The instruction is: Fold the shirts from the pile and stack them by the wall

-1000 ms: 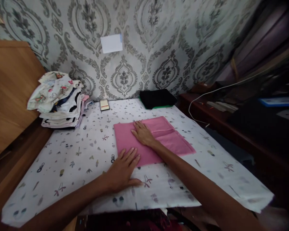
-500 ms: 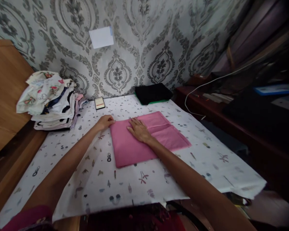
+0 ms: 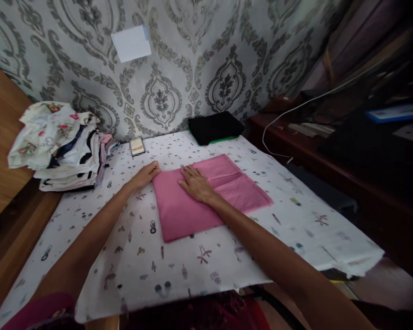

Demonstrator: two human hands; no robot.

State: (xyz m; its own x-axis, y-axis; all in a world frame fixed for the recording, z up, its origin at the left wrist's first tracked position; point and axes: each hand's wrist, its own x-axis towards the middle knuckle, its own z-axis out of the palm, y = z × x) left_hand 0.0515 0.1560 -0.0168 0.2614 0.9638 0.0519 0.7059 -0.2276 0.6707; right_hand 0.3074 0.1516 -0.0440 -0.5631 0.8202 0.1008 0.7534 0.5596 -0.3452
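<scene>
A pink folded garment (image 3: 189,215) lies flat on the white patterned tablecloth (image 3: 131,270), its right part showing two flaps with a gap between them, like trouser legs. At its far left corner, my left hand (image 3: 146,176) is closed with the fingers pinching the fabric edge. My right hand (image 3: 197,184) rests palm down on the middle of the garment, fingers stretched toward the far edge.
A tall stack of folded clothes (image 3: 67,151) stands at the back left. A black folded cloth (image 3: 215,127) with green beneath it lies at the back, near a small card-like item (image 3: 137,146). A white cable (image 3: 266,133) runs over the dark red furniture at right.
The view has shifted slightly. Both hands stay at nearly the same places on the pink garment, which keeps its shape.
</scene>
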